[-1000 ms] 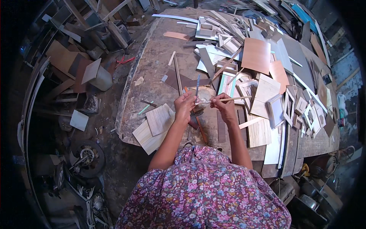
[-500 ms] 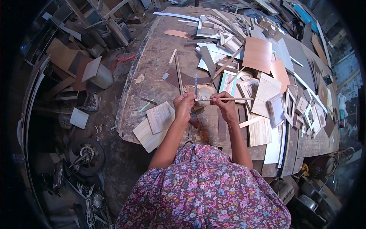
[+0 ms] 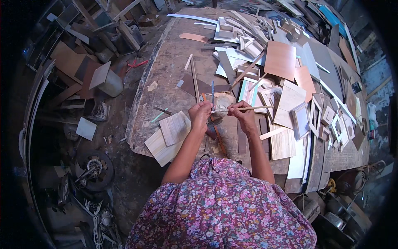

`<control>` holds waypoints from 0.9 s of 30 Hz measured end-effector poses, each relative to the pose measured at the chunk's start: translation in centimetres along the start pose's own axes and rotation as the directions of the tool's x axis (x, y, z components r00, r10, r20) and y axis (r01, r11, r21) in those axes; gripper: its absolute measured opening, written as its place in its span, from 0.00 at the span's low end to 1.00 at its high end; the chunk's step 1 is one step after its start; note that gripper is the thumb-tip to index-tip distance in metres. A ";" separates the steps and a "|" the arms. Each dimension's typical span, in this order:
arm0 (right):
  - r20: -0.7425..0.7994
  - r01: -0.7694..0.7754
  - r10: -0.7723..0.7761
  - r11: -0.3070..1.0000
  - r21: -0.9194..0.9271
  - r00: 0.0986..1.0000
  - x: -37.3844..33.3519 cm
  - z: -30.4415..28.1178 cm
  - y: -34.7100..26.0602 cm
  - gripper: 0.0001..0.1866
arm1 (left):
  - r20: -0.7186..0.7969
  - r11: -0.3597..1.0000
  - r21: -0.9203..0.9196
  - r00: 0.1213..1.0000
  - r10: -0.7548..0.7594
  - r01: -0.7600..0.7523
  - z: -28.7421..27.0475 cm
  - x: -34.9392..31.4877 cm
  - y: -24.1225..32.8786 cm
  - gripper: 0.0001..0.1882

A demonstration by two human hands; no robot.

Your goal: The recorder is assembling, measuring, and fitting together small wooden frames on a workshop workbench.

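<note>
Slender pale-wood stick [image 3: 258,108]: right hand [image 3: 243,115] is gripping it; left hand [image 3: 200,113] is pinching something indistinct; work is looking unfinished.

I am in a woodworking workshop: my scuffed table [image 3: 163,66] is heaped with wooden strips [image 3: 248,69], panels [image 3: 280,60] and small frames [image 3: 301,120]; a wheel [image 3: 95,168] lies on the floor [image 3: 134,182].
</note>
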State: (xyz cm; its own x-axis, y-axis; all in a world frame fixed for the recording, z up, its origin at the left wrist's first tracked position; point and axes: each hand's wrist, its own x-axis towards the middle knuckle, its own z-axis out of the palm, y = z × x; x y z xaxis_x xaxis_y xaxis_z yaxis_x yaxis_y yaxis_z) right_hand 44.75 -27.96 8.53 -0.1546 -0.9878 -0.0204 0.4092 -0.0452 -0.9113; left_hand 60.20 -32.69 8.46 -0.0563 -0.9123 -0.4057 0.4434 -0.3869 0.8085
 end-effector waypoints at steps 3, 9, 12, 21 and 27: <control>-0.008 -0.001 0.002 0.999 0.047 1.000 -0.1 0.0 -0.2 0.06 | 0.006 1.000 0.012 1.000 0.019 -0.019 -0.1 -0.1 0.1 0.12; -0.138 0.118 -0.094 0.978 0.171 0.986 0.3 0.6 -0.3 0.05 | 0.129 0.993 0.049 0.987 0.098 -0.105 0.6 -0.7 -0.1 0.14; -0.158 0.128 -0.103 0.978 0.162 0.982 0.4 1.0 0.1 0.06 | 0.170 0.975 0.180 0.980 0.100 -0.131 1.0 -1.1 -0.1 0.14; -0.280 0.207 -0.150 0.961 0.185 0.948 2.3 -0.1 0.4 0.06 | 0.245 0.996 0.084 0.969 0.017 -0.039 1.4 -1.8 0.2 0.22; -0.331 0.244 -0.164 0.944 0.220 0.930 3.5 -1.0 0.2 0.06 | 0.246 0.999 0.017 0.969 -0.038 0.035 1.5 -1.8 0.1 0.21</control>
State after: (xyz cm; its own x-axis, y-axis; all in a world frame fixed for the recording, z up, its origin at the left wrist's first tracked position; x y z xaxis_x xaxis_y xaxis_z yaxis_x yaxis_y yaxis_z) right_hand 43.43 -31.24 7.87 -0.5078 -0.8614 -0.0059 0.5467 -0.3170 -0.7750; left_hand 58.97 -31.24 9.90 -0.2912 -0.9018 -0.3193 0.4255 -0.4211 0.8010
